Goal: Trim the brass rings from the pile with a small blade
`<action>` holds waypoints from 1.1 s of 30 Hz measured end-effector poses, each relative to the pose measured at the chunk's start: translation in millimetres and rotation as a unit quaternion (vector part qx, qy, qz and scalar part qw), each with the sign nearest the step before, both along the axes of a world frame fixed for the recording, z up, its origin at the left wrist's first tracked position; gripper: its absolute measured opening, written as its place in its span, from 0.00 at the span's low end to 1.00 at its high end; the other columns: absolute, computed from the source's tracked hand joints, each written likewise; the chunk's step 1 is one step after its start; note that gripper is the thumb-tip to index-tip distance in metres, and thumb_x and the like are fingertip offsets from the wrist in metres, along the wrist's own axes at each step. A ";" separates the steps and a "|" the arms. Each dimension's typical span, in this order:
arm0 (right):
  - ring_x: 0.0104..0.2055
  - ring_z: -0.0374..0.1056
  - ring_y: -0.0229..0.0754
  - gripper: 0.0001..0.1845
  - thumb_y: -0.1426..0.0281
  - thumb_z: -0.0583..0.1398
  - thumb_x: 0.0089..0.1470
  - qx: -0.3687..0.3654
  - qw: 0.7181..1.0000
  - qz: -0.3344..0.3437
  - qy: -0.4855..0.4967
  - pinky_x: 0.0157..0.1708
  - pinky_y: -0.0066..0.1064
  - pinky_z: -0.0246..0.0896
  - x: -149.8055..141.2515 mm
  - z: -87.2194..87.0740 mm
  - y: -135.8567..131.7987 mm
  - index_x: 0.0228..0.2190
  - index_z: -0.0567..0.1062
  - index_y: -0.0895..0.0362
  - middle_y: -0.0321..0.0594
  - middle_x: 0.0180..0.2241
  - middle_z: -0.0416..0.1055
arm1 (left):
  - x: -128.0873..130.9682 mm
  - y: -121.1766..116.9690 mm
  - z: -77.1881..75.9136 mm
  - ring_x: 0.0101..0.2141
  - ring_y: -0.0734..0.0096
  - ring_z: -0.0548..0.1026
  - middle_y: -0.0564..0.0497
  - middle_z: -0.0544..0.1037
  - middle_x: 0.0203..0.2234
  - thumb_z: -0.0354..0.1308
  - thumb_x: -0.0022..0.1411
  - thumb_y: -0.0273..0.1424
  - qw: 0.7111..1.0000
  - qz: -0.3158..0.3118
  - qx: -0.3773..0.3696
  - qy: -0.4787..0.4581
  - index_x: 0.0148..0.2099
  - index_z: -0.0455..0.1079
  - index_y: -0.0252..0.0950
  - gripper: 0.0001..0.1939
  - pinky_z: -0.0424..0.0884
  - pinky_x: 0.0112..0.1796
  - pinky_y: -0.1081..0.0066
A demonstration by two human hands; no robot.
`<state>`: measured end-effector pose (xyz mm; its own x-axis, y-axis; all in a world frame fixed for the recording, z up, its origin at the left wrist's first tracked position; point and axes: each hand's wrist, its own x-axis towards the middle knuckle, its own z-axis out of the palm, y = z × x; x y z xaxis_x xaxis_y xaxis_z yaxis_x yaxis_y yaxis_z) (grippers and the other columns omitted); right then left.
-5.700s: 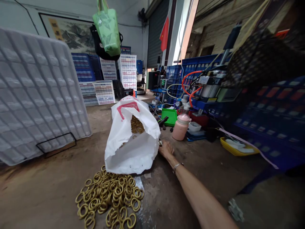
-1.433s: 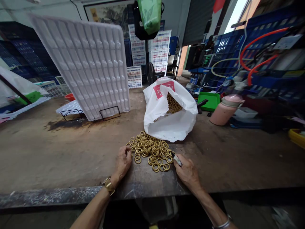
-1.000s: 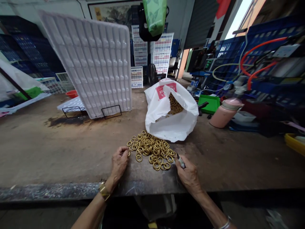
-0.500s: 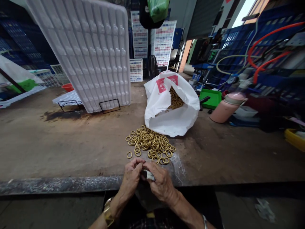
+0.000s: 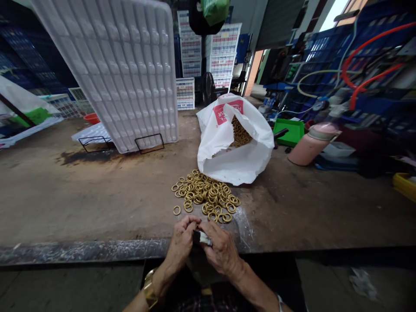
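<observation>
My left hand [image 5: 181, 239] and my right hand [image 5: 221, 248] meet at the table's front edge, fingertips almost touching. The left thumb and fingers are pinched together, and whatever they hold is hidden. Curled fingers of the right hand close around a small white-and-dark object [image 5: 204, 238]; most of it is covered, so its kind cannot be made out. Just beyond the fingertips lies a loose pile of brass-coloured metal rings [image 5: 208, 193], with a single ring [image 5: 177, 210] apart at its left. Behind the pile, a white woven sack [image 5: 235, 169] gapes open with more rings [image 5: 240, 134] inside.
A ribbed clear plastic tray [image 5: 130, 78] leans upright on black wire stands [image 5: 149, 144] at the left. To the right are a green tray [image 5: 289, 132], a pink bottle [image 5: 305, 147] and orange hoses [image 5: 355, 93]. White crates [image 5: 222, 56] are stacked behind the wooden table [image 5: 97, 203].
The view has shifted slightly. Both hands stay together in nearly the same place, with only small finger movement; the ring pile looks unchanged.
</observation>
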<state>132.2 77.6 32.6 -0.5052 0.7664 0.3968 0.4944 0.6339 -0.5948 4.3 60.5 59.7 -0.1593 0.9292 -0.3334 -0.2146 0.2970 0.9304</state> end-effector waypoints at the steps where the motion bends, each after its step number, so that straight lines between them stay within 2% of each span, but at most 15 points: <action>1: 0.31 0.66 0.41 0.13 0.75 0.53 0.48 -0.004 1.000 -0.004 0.012 0.28 0.29 0.60 -0.1 -0.7 0.7 0.38 0.70 0.57 0.41 0.30 0.69 | -0.4 -1.2 0.4 0.21 0.77 0.66 0.55 0.69 0.20 0.57 0.51 0.36 1.000 -0.005 0.003 -0.022 0.32 0.67 0.33 0.10 0.62 0.23 0.78; 6: 0.32 0.65 0.38 0.08 0.73 0.52 0.52 -0.074 0.991 -0.042 0.099 0.31 0.27 0.60 -0.2 0.0 4.3 0.34 0.70 0.56 0.38 0.29 0.69 | -1.8 -8.5 4.1 0.27 0.73 0.71 0.50 0.73 0.26 0.59 0.51 0.36 0.989 -0.031 0.009 -0.141 0.37 0.68 0.32 0.13 0.69 0.28 0.74; 9: 0.27 0.63 0.35 0.08 0.69 0.51 0.54 -0.145 0.980 -0.054 0.128 0.28 0.24 0.58 -1.3 5.3 4.2 0.29 0.69 0.57 0.35 0.25 0.67 | -2.0 -11.6 5.4 0.29 0.71 0.73 0.49 0.74 0.28 0.61 0.50 0.34 0.989 -0.030 -0.005 -0.144 0.39 0.68 0.32 0.15 0.70 0.27 0.75; 15: 0.25 0.61 0.33 0.12 0.63 0.50 0.55 -0.242 0.958 -0.041 0.148 0.26 0.23 0.56 -4.0 12.9 3.6 0.27 0.68 0.57 0.32 0.22 0.65 | -1.2 -13.0 7.2 0.19 0.76 0.71 0.50 0.75 0.23 0.58 0.51 0.39 1.000 -0.010 -0.017 -0.003 0.36 0.69 0.31 0.15 0.68 0.23 0.76; 19: 0.24 0.57 0.33 0.15 0.61 0.51 0.54 -0.268 0.952 -0.037 0.143 0.25 0.24 0.54 -4.7 13.7 6.6 0.23 0.65 0.57 0.31 0.20 0.61 | 1.2 -14.9 5.7 0.21 0.73 0.70 0.52 0.73 0.19 0.55 0.52 0.38 0.996 -0.003 0.045 0.081 0.34 0.71 0.32 0.13 0.68 0.24 0.74; 26: 0.23 0.55 0.34 0.14 0.63 0.51 0.52 -0.283 0.952 -0.052 0.103 0.23 0.25 0.51 -7.8 14.2 11.5 0.20 0.62 0.56 0.30 0.19 0.58 | -4.4 -20.4 -2.9 0.27 0.70 0.70 0.51 0.72 0.25 0.49 0.59 0.31 0.949 -0.034 0.154 0.273 0.35 0.71 0.37 0.09 0.65 0.31 0.72; 30: 0.22 0.54 0.33 0.13 0.64 0.51 0.51 -0.286 0.951 -0.057 0.103 0.23 0.25 0.50 -9.1 12.5 11.8 0.19 0.61 0.56 0.30 0.18 0.57 | -7.7 -19.4 -2.7 0.30 0.69 0.68 0.50 0.70 0.27 0.49 0.59 0.31 0.940 -0.040 0.161 0.299 0.34 0.70 0.36 0.09 0.64 0.33 0.72; 33: 0.22 0.53 0.33 0.12 0.64 0.51 0.50 -0.287 0.948 -0.074 0.116 0.22 0.24 0.50 -8.7 13.9 11.6 0.19 0.61 0.56 0.29 0.18 0.57 | -7.6 -17.9 -1.8 0.25 0.72 0.67 0.52 0.69 0.24 0.50 0.59 0.35 0.962 -0.055 0.122 0.237 0.32 0.67 0.36 0.10 0.63 0.28 0.74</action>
